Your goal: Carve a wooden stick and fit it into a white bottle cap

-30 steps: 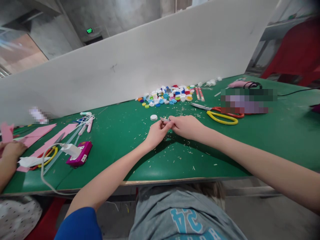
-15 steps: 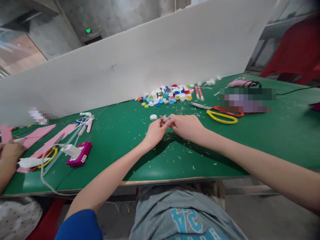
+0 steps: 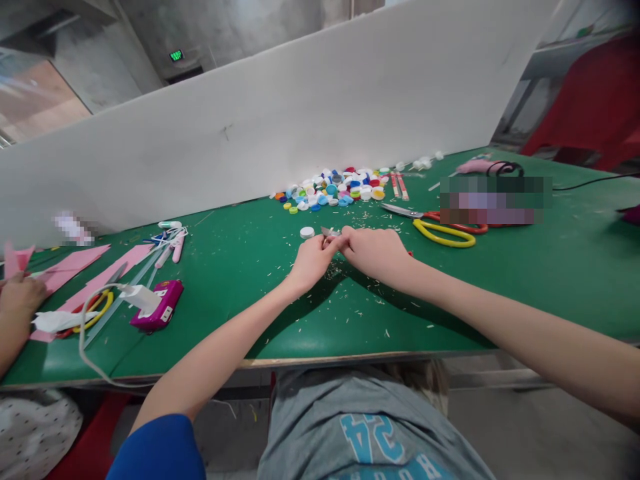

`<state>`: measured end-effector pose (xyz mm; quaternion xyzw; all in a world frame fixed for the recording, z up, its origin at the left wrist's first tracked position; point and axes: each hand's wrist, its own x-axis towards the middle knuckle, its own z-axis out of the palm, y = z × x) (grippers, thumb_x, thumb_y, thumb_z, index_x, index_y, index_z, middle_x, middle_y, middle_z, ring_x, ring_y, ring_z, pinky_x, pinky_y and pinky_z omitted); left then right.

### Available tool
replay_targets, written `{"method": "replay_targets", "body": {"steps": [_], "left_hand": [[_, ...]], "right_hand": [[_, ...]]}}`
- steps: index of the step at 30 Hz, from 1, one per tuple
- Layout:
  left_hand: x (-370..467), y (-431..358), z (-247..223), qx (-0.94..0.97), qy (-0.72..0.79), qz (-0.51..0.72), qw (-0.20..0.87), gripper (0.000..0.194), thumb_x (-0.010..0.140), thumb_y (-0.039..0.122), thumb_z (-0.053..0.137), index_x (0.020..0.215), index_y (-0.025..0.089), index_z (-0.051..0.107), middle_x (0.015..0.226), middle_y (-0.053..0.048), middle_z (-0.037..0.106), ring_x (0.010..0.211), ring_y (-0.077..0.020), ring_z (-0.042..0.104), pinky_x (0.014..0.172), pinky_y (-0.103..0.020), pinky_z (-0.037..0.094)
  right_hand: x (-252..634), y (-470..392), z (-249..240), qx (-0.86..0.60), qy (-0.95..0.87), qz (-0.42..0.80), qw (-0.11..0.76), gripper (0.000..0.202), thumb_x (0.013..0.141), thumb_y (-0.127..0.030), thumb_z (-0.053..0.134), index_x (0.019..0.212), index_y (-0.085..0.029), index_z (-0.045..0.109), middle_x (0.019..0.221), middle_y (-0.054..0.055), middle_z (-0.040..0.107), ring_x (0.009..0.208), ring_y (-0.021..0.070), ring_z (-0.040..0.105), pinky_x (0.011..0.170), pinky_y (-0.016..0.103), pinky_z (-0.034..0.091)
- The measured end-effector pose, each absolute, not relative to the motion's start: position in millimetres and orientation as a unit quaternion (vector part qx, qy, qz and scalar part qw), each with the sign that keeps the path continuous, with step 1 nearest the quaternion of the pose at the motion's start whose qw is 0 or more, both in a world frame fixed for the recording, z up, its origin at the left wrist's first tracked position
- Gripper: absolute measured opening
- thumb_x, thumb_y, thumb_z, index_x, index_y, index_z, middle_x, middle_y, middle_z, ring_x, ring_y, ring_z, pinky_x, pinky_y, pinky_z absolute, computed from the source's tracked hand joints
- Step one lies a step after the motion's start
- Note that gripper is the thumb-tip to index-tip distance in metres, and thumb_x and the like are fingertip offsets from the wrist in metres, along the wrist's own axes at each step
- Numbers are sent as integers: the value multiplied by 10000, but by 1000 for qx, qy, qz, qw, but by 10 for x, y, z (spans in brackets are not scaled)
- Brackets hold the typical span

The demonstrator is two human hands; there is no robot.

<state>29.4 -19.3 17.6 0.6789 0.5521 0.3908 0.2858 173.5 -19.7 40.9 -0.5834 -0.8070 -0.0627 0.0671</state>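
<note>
Both hands meet over the middle of the green table (image 3: 210, 320). My right hand (image 3: 377, 250) is closed around a craft knife (image 3: 328, 232); its grey blade pokes out past the fingers to the left, and a bit of red shows behind the hand. My left hand (image 3: 310, 261) is closed in a pinch right against the right fingers. What it pinches is hidden between the fingertips. Just beyond the left fingers lies a white bottle cap (image 3: 307, 232). Thin pale shavings (image 3: 357, 303) are scattered under and around my hands.
A pile of coloured bottle caps (image 3: 330, 190) lies against the white partition (image 3: 280, 127). Scissors (image 3: 443, 230) lie to the right, near a pink glue gun (image 3: 480, 167). At left are a purple power socket (image 3: 159, 307), pink paper (image 3: 75, 267) and another person's hand (image 3: 23, 293).
My hands stay together, with only a slight shift of the right hand; a red bit now shows behind it. The other person's hand at left has moved a little with the pink paper.
</note>
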Motion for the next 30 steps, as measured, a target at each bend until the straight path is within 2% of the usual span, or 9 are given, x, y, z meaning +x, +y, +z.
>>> {"method": "replay_targets", "body": {"steps": [4, 15, 18, 21, 26, 30], "left_hand": [[297, -170, 152, 680, 559, 385, 277, 538, 857, 634, 507, 586, 200, 341, 570, 32, 391, 562, -107, 283, 583, -295, 204], [285, -215, 175, 690, 563, 383, 245, 569, 858, 675, 470, 591, 197, 316, 555, 45, 371, 550, -98, 274, 564, -294, 191], [276, -229, 145, 685, 566, 397, 230, 564, 859, 642, 506, 594, 198, 281, 545, 53, 322, 551, -98, 239, 566, -294, 184], [290, -222, 94, 680, 564, 412, 223, 557, 870, 595, 532, 601, 198, 249, 539, 58, 287, 551, -97, 216, 569, -291, 183], [340, -202, 46, 685, 544, 432, 220, 509, 922, 567, 453, 630, 197, 261, 563, 52, 304, 560, -97, 252, 574, -282, 196], [315, -221, 33, 689, 529, 438, 231, 388, 983, 458, 363, 694, 201, 324, 606, 47, 352, 575, -97, 304, 594, -268, 230]], "right_hand": [[1739, -180, 401, -588, -803, -69, 64, 374, 950, -398, 323, 1074, -195, 612, 915, 134, 735, 826, 274, 684, 610, 315, 310], [1725, -241, 414, -580, -805, -98, 73, 393, 973, -394, 299, 1108, -186, 604, 922, 127, 732, 812, 250, 672, 629, 298, 300], [1764, -218, 461, -603, -786, -103, 87, 471, 983, -469, 266, 1087, -169, 614, 900, 140, 728, 778, 254, 666, 614, 299, 292], [1863, -165, 542, -628, -754, -128, 144, 610, 975, -582, 191, 1019, -154, 625, 838, 151, 713, 735, 247, 647, 601, 300, 282], [1983, -109, 608, -628, -743, -135, 186, 707, 966, -618, 82, 978, -159, 621, 732, 144, 673, 675, 231, 605, 580, 307, 270], [1975, -87, 564, -615, -763, -109, 169, 693, 970, -611, 87, 983, -153, 608, 775, 151, 671, 673, 219, 599, 562, 301, 266]]}}
